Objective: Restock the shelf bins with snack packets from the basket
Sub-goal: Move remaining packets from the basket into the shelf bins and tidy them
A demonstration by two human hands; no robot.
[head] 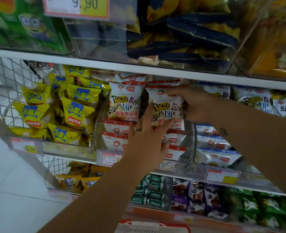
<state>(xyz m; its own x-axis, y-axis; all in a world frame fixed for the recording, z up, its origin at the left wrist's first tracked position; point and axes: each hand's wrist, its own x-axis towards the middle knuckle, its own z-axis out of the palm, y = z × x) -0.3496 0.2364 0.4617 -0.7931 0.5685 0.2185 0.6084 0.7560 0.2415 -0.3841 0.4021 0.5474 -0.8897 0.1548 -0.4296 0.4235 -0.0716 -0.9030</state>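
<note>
"Hands first, from the head view: where were they?"

"Both were up at the middle shelf. The right hand (194, 105) had its fingers curled round the upper right edge of a white snack packet (167, 105), gripping it. The left hand (145, 137) lay against that packet's lower left front, fingers straight and spread, holding nothing."

"And the packet itself?"

"It stood upright in the clear bin (190, 132), above a stack of the same white, red-topped packets. A second upright packet (124, 101) stood just beside it on the left, in the same bin."

"What flanked that bin?"

"Yellow crisp packets (78, 108) were heaped in the bin to the left, and more white packets (214, 148) lay in the bin to the right. A price tag (110, 158) hung on the shelf edge near the left wrist."

"Did the basket (153, 227) show?"

"Only its red-and-white rim, at the bottom edge, below the left forearm. Its contents were out of sight."
</note>
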